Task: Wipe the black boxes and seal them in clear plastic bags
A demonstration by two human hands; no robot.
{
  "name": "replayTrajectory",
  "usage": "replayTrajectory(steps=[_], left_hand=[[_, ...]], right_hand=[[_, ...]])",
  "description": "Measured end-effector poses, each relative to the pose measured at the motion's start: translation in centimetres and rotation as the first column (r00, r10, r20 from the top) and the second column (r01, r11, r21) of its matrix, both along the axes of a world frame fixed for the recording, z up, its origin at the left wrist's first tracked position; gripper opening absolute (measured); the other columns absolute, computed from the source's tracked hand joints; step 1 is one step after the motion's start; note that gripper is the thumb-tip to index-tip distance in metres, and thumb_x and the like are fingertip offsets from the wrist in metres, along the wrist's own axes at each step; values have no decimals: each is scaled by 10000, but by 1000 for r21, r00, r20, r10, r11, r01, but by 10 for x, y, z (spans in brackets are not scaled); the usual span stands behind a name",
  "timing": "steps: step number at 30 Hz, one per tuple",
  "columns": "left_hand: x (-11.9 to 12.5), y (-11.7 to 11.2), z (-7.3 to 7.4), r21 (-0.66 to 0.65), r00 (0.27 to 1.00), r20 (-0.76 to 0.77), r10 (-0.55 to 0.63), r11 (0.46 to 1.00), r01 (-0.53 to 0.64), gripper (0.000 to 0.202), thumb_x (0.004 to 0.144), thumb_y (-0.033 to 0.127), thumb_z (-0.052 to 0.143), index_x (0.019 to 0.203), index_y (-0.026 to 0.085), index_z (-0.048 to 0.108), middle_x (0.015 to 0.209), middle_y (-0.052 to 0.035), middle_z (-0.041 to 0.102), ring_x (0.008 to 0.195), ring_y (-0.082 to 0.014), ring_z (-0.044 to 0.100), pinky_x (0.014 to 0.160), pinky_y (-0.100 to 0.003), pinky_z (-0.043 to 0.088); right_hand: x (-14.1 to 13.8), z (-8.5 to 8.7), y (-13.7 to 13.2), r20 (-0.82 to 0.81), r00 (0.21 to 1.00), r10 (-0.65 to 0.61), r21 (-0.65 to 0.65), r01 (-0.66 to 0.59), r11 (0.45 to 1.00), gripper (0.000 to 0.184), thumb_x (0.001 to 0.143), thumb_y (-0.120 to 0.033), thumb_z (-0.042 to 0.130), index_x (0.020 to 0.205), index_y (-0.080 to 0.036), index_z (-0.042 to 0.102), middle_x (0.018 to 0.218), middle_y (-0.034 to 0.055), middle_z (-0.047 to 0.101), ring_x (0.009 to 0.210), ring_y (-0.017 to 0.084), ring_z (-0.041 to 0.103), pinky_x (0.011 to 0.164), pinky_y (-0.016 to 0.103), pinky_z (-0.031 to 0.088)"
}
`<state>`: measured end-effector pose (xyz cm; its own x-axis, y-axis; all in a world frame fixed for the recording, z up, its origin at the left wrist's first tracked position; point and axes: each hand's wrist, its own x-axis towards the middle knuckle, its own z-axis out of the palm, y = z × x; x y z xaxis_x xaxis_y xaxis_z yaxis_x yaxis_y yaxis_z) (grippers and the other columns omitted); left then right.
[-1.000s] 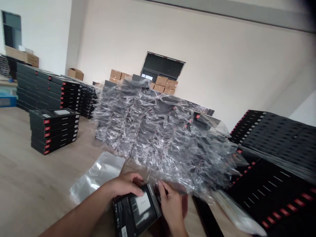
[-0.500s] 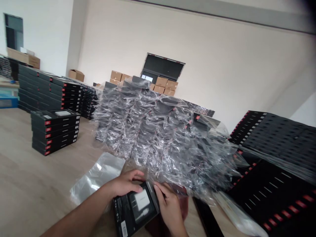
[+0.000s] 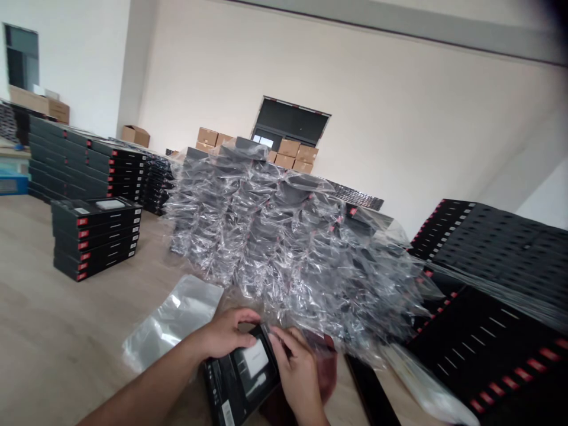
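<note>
Low in the middle of the view, both my hands hold a flat black product box [image 3: 242, 378] with a clear window showing white parts. My left hand [image 3: 226, 334] grips its upper left corner, thumb on top and fingers curled over the far edge. My right hand [image 3: 296, 373] has its fingers closed on the box's right edge. The box lies just in front of a big heap of black boxes wrapped in clear plastic bags [image 3: 284, 248]. A loose stack of empty clear bags [image 3: 171, 322] lies flat on the table just left of my left hand.
A short stack of black boxes with red tabs [image 3: 95, 236] stands on the wooden table [image 3: 57, 331] at left, longer rows [image 3: 84, 165] behind it. More black boxes [image 3: 492, 296] are stacked at right. Cardboard cartons [image 3: 293, 154] line the far white wall.
The box has slid slightly down and left in my hands. My right hand's fingers have moved further over its top right corner. My left hand's grip is unchanged.
</note>
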<state>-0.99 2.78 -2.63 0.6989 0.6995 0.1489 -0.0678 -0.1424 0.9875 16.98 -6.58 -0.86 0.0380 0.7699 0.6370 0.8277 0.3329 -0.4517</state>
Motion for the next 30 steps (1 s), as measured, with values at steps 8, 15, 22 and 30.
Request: replayTrajectory(steps=[8,15,22,30], left_hand=[[0,-1,0,7,995,27,96,995,-96,547,702,212,658,1234,209,533,1200,-87,618,1059,-227,593,855,-315,461],[0,-3,5,35,985,-83,150,988,-147,470,720,260,626,1186,202,635,943,-45,704,785,-203,638,701,-300,467],[-1,-6,10,-171,993,-26,118,978,-121,517,687,293,675,1186,163,644,808,-48,721,714,-203,649,673,-301,464],[2,0,4,-247,983,89,158,960,-132,520,663,300,715,1156,146,658,1020,-84,715,914,-234,653,863,-350,462]], right_hand=[[8,1,-1,38,991,-125,75,122,990,260,839,-229,471,929,-225,714,814,48,666,729,178,641,709,269,526],[6,0,1,83,973,-217,75,212,975,244,856,-288,459,901,-224,689,835,61,674,743,196,652,698,292,510],[29,2,-3,108,857,-504,-110,514,851,227,808,-410,526,659,-253,592,581,31,658,517,212,632,495,287,414],[36,-7,0,-250,929,-274,-161,239,958,195,730,-407,584,633,-244,629,578,7,683,496,201,645,457,266,449]])
